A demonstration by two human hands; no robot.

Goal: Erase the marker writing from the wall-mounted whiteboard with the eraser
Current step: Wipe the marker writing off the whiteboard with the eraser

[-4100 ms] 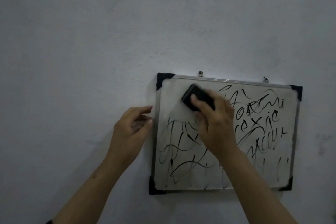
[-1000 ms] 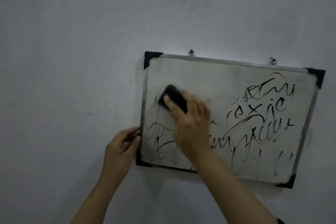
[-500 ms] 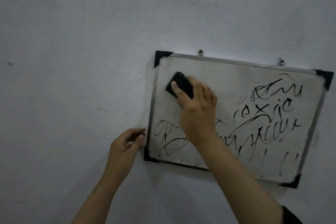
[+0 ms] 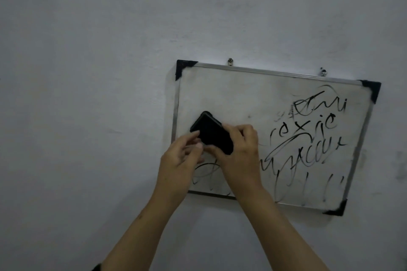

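Head view: your right hand (image 4: 239, 156) grips the black rectangular eraser (image 4: 211, 132), fingers curled round it, at 9 o'clock on the metal-framed whiteboard (image 4: 242, 94). Your left hand (image 4: 179, 160) pinches the eraser's lower-left end. Black marker writing (image 4: 308, 134) fills 3 to 6 o'clock.

A dim, bluish-grey plastered wall (image 4: 110, 50) filled the view, unevenly lit and scuffed, with two small metal hooks (image 4: 230, 61) fixed in it and dark smudges (image 4: 399, 165) at the right.
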